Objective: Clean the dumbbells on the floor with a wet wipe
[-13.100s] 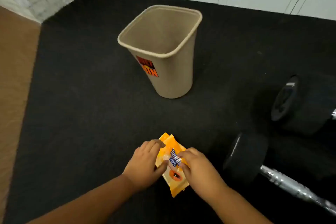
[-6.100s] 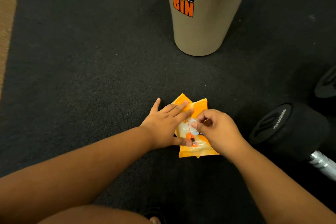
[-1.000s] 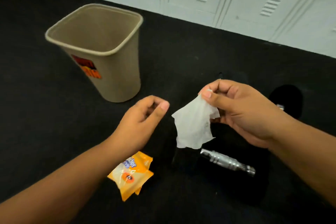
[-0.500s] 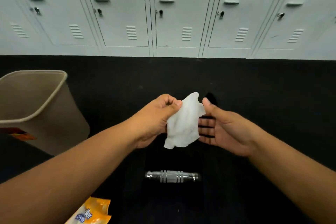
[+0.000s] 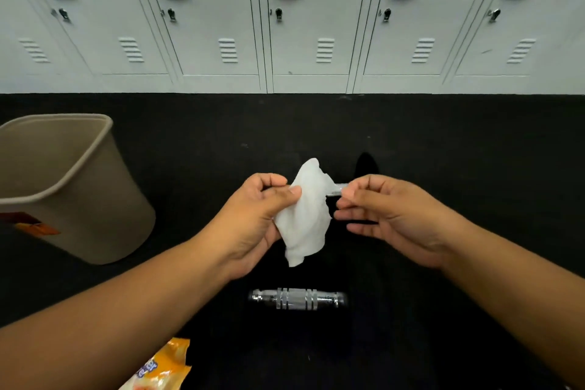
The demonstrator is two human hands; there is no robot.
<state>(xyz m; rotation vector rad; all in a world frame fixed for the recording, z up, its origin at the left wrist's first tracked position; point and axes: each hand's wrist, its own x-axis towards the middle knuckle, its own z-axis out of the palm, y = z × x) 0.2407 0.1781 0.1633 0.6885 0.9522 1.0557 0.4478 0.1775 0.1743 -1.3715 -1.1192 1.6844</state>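
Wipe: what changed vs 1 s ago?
The wipe passed from the right hand to the left hand, which now pinches it at its left edge. The right hand has let go; its fingers hover loosely curled beside it. The pack, bin and dumbbell stay on the floor.

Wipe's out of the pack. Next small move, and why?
Probably lower the white wet wipe onto the chrome dumbbell handle just below. The left hand pinches the wipe in the air; the right hand is beside it, fingers loose, not clearly holding it. Nothing touches the handle yet, so wiping hasn't begun.
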